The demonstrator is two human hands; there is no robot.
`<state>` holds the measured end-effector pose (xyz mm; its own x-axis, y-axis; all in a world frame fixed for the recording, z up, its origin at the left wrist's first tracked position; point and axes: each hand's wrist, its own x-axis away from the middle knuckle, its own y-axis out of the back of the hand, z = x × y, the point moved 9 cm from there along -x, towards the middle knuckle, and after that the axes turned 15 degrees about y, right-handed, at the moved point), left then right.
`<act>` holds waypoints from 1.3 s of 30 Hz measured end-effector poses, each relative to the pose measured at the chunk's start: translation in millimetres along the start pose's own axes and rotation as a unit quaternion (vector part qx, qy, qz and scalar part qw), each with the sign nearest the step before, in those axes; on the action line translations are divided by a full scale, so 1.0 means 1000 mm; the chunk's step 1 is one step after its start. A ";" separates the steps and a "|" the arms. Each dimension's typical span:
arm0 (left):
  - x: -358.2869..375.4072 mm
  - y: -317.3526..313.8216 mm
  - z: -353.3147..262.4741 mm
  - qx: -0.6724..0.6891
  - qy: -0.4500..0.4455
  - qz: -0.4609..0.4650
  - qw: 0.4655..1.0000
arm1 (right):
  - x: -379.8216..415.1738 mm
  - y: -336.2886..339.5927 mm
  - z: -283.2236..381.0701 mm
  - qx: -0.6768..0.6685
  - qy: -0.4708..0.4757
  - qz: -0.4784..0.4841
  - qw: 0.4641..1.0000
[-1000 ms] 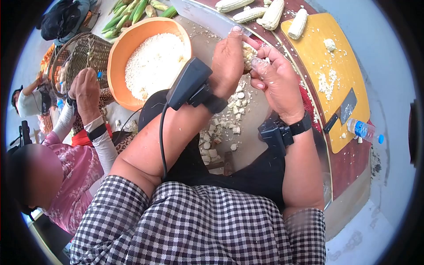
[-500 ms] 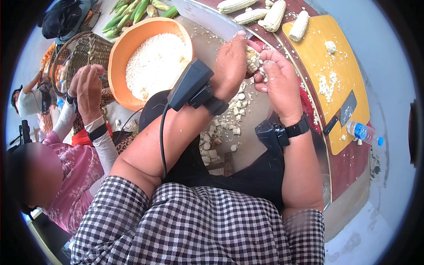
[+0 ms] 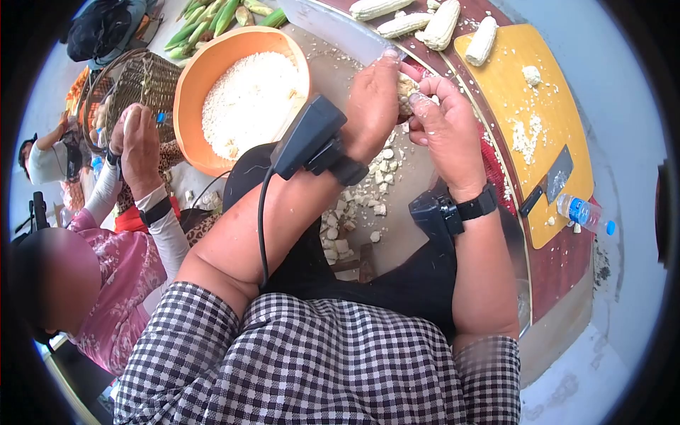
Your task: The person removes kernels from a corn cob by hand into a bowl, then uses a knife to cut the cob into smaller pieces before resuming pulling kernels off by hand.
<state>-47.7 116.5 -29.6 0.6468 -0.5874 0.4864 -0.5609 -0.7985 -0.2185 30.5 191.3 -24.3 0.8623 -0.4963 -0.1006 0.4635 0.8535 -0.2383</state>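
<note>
A pale, partly stripped corn cob (image 3: 406,97) is held in my left hand (image 3: 372,106), whose fingers are wrapped round it. My right hand (image 3: 453,134) is closed, with its thumb and curled fingers pressed at the right side of the cob. My own hand hides part of the cob. Below the hands, many broken white cob pieces (image 3: 340,223) and loose kernels lie on the floor. Left of my left hand stands an orange basin (image 3: 190,92) with a heap of white kernels (image 3: 248,99) in it.
Whole husked cobs (image 3: 439,27) lie on the red table (image 3: 559,283). A yellow cutting board (image 3: 567,142) bears a cleaver (image 3: 558,172), kernels and a water bottle (image 3: 584,214). Unhusked corn (image 3: 212,21) and a wicker basket (image 3: 152,81) are behind the basin. A co-worker's hands (image 3: 138,142) are at left.
My right thumb has shifted up and inward against the cob, and kernels that showed under it are no longer visible. My left hand has barely moved.
</note>
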 end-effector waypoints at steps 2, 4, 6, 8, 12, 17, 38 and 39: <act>0.003 0.000 -0.004 -0.035 -0.021 -0.011 0.999 | 0.000 0.002 -0.002 0.023 0.000 -0.002 1.000; 0.005 0.000 -0.006 -0.080 -0.046 -0.024 0.995 | -0.001 0.005 -0.002 0.073 0.006 -0.013 0.997; 0.003 -0.001 -0.006 -0.089 -0.058 -0.018 0.994 | 0.000 0.007 -0.001 0.097 -0.001 -0.024 0.995; 0.002 -0.002 -0.005 -0.090 -0.063 -0.014 0.994 | 0.001 0.006 0.002 0.095 -0.022 -0.035 0.995; 0.001 -0.005 -0.002 -0.047 -0.021 0.008 0.999 | 0.000 0.007 -0.004 0.052 -0.048 -0.034 0.997; -0.005 -0.007 0.007 0.039 0.066 0.064 0.995 | -0.001 0.002 -0.009 -0.183 -0.087 -0.044 0.978; 0.005 -0.011 0.000 -0.091 -0.006 0.077 0.993 | 0.001 0.002 -0.011 -0.074 -0.102 0.005 0.992; 0.006 -0.012 -0.001 -0.083 0.004 0.079 0.993 | 0.002 0.003 -0.010 -0.071 -0.102 0.005 0.992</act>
<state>-37.5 122.4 -23.3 0.5405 -0.7013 0.4647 -0.7323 -0.6641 -0.1505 31.2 190.9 -35.1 0.8971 -0.4325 0.0901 0.4329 0.8200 -0.3743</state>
